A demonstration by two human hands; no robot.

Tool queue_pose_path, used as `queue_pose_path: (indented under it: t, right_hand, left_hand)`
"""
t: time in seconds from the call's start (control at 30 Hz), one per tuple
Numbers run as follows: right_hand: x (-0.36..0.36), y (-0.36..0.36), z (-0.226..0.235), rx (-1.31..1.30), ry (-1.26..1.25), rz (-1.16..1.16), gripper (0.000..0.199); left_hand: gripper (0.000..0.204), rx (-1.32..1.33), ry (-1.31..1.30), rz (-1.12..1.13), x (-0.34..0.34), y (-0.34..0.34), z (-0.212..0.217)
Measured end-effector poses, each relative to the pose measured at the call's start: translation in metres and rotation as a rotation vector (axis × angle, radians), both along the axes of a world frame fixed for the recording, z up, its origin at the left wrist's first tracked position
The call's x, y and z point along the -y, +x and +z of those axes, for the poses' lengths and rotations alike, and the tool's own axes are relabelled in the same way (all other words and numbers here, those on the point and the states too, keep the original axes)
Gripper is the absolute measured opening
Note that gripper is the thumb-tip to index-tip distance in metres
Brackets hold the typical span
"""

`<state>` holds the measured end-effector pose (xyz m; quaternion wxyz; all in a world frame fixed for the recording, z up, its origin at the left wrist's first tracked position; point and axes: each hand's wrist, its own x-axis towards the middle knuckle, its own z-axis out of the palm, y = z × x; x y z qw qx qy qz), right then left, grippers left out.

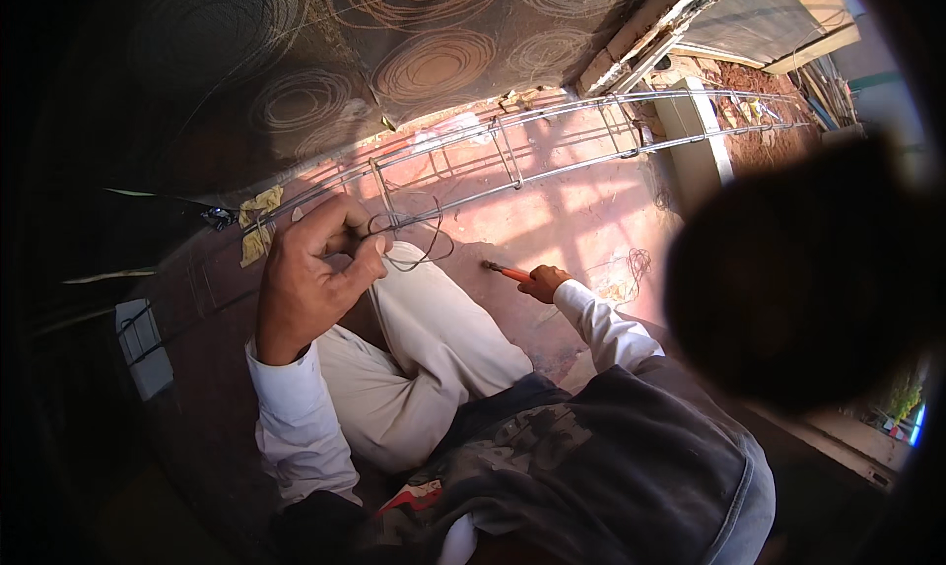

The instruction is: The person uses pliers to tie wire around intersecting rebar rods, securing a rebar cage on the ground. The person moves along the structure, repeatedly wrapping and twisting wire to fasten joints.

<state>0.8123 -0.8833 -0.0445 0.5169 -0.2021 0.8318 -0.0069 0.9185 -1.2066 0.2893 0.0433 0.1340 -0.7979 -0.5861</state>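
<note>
A long steel rebar cage (517, 184), with thin bars joined by stirrups, runs from the left up to the far right in front of me. At its near bar, beside a stirrup, my left hand (320, 269) is closed with thumb and forefinger pinched on a thin dark tie wire (452, 244), which loops out to the right over my knee. Lower and to the right, my right hand (544, 283) is wrapped around orange-handled pliers (508, 271). Their dark head points left above the floor, apart from the cage; whether the jaws are closed is too small to tell.
White blocks (145, 348) stand under the cage on the left and, at far right, another pale block (702, 122). Yellow cloth (258, 228) lies by the bars. Tangled wire (639, 263) rests on the reddish floor. A dark blurred shape (788, 279) covers the right side.
</note>
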Motion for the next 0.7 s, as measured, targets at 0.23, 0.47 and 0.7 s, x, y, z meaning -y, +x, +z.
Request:
queue_pose_path:
  t: [0.23,0.47,0.7]
  right_hand:
    - [-0.057,0.049,-0.004,-0.181,-0.275,-0.557,0.056]
    - [-0.089,0.063,-0.053,-0.369,-0.274,-0.826,0.052]
    - [-0.056,0.021,-0.031,-0.433,-0.137,-0.564,0.043]
  left_hand:
    - [0.009,-0.023,0.178,-0.041,-0.012,-0.047,-0.115]
    - [0.017,-0.014,0.341,-0.021,0.005,-0.077,-0.18]
    - [0.019,-0.174,-0.15,0.103,0.022,-0.073,-0.178]
